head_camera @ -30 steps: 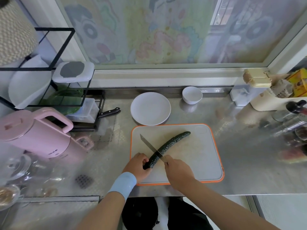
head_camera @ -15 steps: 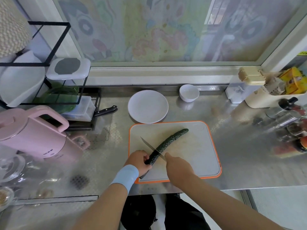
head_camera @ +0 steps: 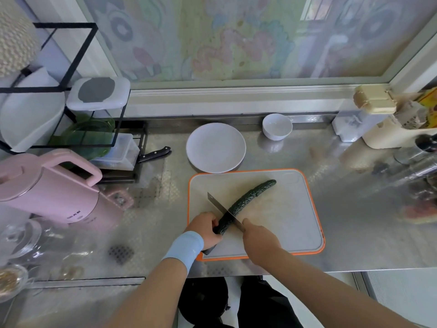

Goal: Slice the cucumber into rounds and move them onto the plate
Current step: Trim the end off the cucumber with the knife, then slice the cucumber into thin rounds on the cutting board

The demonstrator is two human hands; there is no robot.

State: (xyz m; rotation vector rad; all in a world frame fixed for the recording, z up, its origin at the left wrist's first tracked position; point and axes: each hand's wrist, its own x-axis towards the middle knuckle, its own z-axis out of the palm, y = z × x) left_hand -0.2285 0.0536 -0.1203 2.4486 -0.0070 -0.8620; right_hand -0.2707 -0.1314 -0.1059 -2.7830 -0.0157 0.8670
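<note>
Cucumber (head_camera: 248, 197) gripped at near end by left hand (head_camera: 203, 229), right hand (head_camera: 259, 235) clamped on knife (head_camera: 216, 203)

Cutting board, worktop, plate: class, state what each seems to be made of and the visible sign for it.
Cutting board: probably plastic, matt pale grey with an orange rim. Worktop: metal, likely stainless steel; embossed, shiny, it mirrors the bowl. Plate: glazed ceramic or melamine, smooth white with a soft sheen; the look cannot settle which.
</note>
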